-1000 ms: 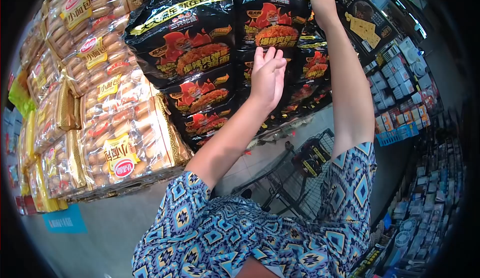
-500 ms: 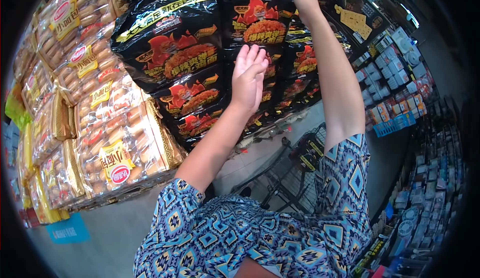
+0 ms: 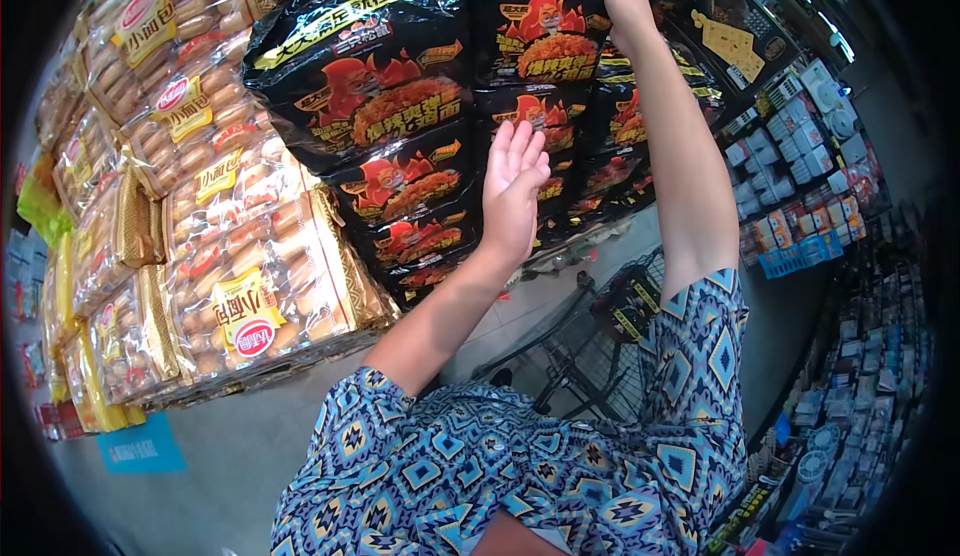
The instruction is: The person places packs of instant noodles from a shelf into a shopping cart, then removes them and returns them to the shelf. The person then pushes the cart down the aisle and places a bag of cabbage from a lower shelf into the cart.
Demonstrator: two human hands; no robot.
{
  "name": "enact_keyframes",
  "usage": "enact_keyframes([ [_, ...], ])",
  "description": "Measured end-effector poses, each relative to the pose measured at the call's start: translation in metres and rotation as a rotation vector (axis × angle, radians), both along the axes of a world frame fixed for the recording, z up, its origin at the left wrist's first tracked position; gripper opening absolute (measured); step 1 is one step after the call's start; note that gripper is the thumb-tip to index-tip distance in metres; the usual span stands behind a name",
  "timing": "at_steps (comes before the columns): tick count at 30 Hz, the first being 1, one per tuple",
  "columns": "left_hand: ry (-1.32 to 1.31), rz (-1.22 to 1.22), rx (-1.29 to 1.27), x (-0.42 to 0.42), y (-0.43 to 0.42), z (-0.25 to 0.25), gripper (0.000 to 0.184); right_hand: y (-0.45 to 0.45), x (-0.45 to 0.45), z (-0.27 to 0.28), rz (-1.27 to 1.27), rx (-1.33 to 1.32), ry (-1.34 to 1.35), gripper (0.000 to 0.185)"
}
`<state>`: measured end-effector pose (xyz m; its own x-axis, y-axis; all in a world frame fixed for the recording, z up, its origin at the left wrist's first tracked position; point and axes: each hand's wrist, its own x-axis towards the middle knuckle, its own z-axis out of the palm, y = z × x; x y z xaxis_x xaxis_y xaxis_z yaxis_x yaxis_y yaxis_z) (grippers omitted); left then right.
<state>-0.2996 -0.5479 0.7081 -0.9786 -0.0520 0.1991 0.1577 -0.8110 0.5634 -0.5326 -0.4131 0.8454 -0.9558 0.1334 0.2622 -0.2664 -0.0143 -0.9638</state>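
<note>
Black bags of instant noodles, printed with a red flame figure and yellow lettering, are stacked in front of me. On the upper bag in the middle (image 3: 545, 26), my right hand (image 3: 630, 14) grips the right edge; some of its fingers are hidden. My left hand (image 3: 516, 194) is open, palm turned up and fingers stretched out, in front of the noodle bag below it (image 3: 520, 106). It holds nothing. A larger black noodle bag (image 3: 370, 66) lies to the left of both hands.
Clear packs of small bread rolls (image 3: 245, 266) are piled at the left on a low stand. A wire shopping cart (image 3: 585, 356) with dark packages stands beyond my body. Shelves of small goods (image 3: 850, 396) line the right side.
The view has shifted, so the stacks sit slightly right and lower. My left hand is a little lower against the bags, still open. My right hand stays at the same bag's edge.
</note>
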Motion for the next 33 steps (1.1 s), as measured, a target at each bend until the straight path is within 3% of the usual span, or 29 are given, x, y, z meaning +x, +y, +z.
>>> enact_keyframes([
  [5, 0.022, -0.024, -0.034, 0.011, -0.003, 0.001, 0.076, 0.008, -0.015, -0.006, 0.164, -0.128, 0.032, 0.03],
  [7, 0.114, 0.129, -0.226, 0.02, -0.011, 0.006, 0.075, 0.005, -0.002, -0.005, 0.148, -0.102, 0.005, 0.035],
  [11, 0.388, 0.754, -0.869, 0.04, -0.038, 0.018, 0.079, 0.013, -0.016, -0.012, 0.119, 0.012, -0.012, 0.048],
  [16, 0.19, 1.043, -1.105, 0.044, -0.074, 0.02, 0.087, 0.012, -0.017, -0.015, 0.075, 0.12, -0.066, 0.054],
  [21, 0.021, 1.158, -1.131, 0.035, -0.096, 0.036, 0.088, 0.013, -0.009, -0.025, -0.08, 0.091, -0.032, 0.058],
  [23, 0.047, 1.125, -1.058, 0.044, -0.097, 0.041, 0.086, 0.001, 0.01, -0.026, -0.486, 0.295, 0.401, 0.059],
  [24, 0.044, 1.126, -1.059, 0.051, -0.098, 0.045, 0.086, -0.002, 0.021, -0.026, -0.533, 0.324, 0.571, 0.051],
  [25, 0.103, 1.095, -1.052, 0.062, -0.101, 0.049, 0.085, -0.011, 0.041, -0.025, -0.528, 0.32, 0.571, 0.051],
  [29, 0.178, 1.051, -1.034, 0.1, -0.124, 0.085, 0.078, -0.044, 0.118, -0.035, -0.013, 0.324, 0.693, 0.03],
  [30, 0.159, 1.065, -1.189, 0.106, -0.14, 0.091, 0.076, -0.052, 0.13, -0.041, 0.004, 0.421, 0.73, 0.024],
  [33, 0.088, 1.108, -1.513, 0.117, -0.177, 0.107, 0.071, -0.062, 0.152, -0.055, 0.183, 0.504, 0.46, 0.03],
])
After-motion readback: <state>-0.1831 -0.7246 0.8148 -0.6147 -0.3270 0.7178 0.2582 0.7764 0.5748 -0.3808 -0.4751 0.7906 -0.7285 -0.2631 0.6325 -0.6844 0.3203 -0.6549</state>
